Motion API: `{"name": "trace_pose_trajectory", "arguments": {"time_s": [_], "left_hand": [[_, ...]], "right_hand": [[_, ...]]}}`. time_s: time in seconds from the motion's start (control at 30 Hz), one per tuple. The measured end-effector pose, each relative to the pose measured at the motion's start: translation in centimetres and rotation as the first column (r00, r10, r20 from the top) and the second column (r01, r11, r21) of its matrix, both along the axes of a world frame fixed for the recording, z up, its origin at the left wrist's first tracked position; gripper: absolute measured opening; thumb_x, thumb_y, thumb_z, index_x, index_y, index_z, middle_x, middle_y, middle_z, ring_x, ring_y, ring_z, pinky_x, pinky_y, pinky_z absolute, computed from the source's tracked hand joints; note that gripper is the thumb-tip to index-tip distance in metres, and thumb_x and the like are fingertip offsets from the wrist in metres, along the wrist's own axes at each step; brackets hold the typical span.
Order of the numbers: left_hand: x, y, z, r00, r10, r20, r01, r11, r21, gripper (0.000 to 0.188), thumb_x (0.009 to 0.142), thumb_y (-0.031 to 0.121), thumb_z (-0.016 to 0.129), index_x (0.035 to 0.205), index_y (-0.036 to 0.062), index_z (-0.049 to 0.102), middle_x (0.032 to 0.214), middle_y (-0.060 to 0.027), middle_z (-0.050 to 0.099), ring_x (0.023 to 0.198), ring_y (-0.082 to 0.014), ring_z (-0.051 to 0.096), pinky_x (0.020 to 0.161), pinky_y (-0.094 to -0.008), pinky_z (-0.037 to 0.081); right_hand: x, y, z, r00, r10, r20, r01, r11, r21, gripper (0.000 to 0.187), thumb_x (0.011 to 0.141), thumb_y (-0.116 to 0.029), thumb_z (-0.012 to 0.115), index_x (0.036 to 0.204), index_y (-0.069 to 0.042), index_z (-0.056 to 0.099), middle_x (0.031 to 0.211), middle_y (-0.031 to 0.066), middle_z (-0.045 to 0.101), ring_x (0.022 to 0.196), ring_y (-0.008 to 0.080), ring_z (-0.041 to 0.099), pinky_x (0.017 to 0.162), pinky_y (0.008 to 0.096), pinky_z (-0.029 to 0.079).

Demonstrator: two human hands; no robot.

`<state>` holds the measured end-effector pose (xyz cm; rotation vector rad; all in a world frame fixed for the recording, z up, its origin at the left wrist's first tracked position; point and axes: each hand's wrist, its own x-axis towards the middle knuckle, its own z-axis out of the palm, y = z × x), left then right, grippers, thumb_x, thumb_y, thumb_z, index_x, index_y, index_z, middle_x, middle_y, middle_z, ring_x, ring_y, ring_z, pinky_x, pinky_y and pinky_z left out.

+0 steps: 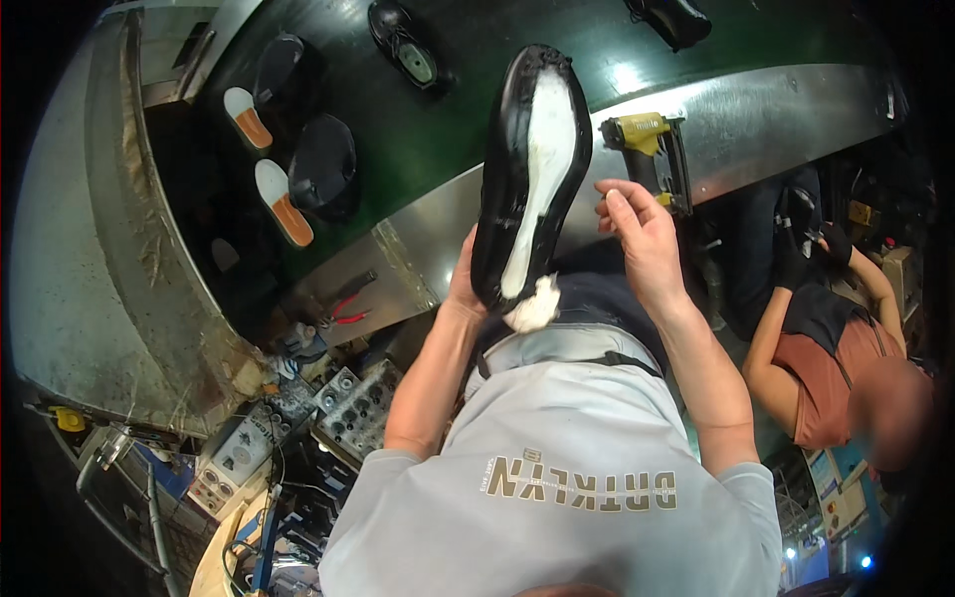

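My left hand (465, 279) grips a black shoe upper (497, 199) by its lower end, underside turned up. A long white strip (550, 139) runs down the middle of that underside, and the black material is gathered at the far tip. At the near end, a pale, ragged wad (535, 306) sits against the shoe. My right hand (642, 234) is raised to the right of the shoe, apart from it, with thumb and fingers curled together. Whatever they may pinch is too small to make out. Just beyond it lies a yellow and black staple gun (642, 134) on the metal bench edge.
On the green surface (398, 159) stand black shoes (403, 45), dark uppers (323, 164) and white-and-tan insoles (284, 204). Red-handled pliers (350, 303) lie on the metal ledge (398, 244). A co-worker (836, 338) bends at the right. Control boxes (239, 458) stand lower left.
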<state>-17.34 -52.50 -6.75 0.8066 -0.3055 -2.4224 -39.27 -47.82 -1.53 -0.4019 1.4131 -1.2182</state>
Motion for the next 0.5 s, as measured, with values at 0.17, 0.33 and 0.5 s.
{"name": "trace_pose_trajectory", "arguments": {"time_s": [0.17,0.33,0.5], "left_hand": [[-0.8,0.3,-1.3,0.997,0.038,0.066,-0.045,0.993,0.108,0.060,0.096,0.047,0.048,0.136,0.0028,0.047,0.132,-0.0166,0.056,0.118,-0.0286,0.058,0.103,-0.0460,0.046],[-1.1,-0.3,-1.5,0.993,0.053,0.107,-0.065,0.992,0.108,0.055,0.099,0.045,0.045,0.134,0.0032,0.049,0.131,-0.0147,0.057,0.118,-0.0258,0.058,0.104,-0.0432,0.046],[-0.6,-1.2,-1.7,0.983,0.057,0.173,-0.078,0.990,0.115,0.057,0.096,0.046,0.050,0.134,0.0041,0.049,0.128,-0.0120,0.060,0.115,-0.0248,0.060,0.101,-0.0424,0.047]], "right_hand": [[-0.1,0.9,-0.8,0.999,-0.042,-0.007,0.042,0.999,0.006,0.028,0.097,-0.027,0.059,0.109,-0.001,0.062,0.089,0.0019,0.061,0.081,0.0077,0.053,0.076,0.0232,0.044],[0.8,2.6,-0.9,0.997,-0.003,-0.083,0.005,1.000,0.018,0.019,0.095,-0.019,0.062,0.102,-0.001,0.060,0.089,-0.0002,0.060,0.080,0.0052,0.053,0.073,0.0208,0.044],[1.7,3.2,-0.5,0.985,0.175,0.015,-0.175,0.973,0.149,0.021,0.092,-0.020,0.065,0.097,0.000,0.061,0.081,-0.0018,0.059,0.075,0.0042,0.052,0.067,0.0199,0.043]]}}
